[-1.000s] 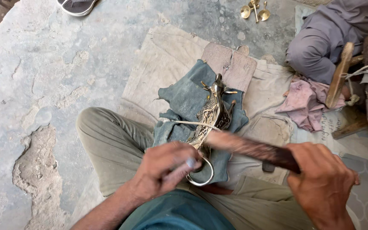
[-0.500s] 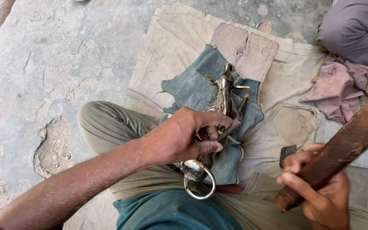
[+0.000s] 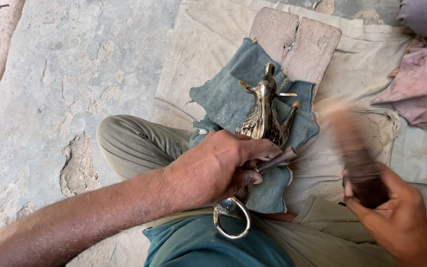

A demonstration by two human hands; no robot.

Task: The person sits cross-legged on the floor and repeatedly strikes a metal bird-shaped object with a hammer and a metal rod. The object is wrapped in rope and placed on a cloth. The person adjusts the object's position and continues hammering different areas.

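Big beige ground cloth (image 3: 198, 54) spread over a rough concrete floor (image 3: 75, 64), with a person sitting cross-legged on it and a ragged blue denim rag (image 3: 223, 99) laid over their lap against two worn wooden blocks (image 3: 297, 39). Lying on the rag is a shiny brass deer figure (image 3: 265, 111), legs sticking out, already looking pretty bright, though I can't tell how much is left to work. Left hand (image 3: 218, 165) is clamped around a small dark punch (image 3: 277, 159) pressed at the figure's lower body. Right hand (image 3: 396, 217) grips a wooden mallet (image 3: 352, 143), blurred. A metal ring (image 3: 232, 222) sits below.
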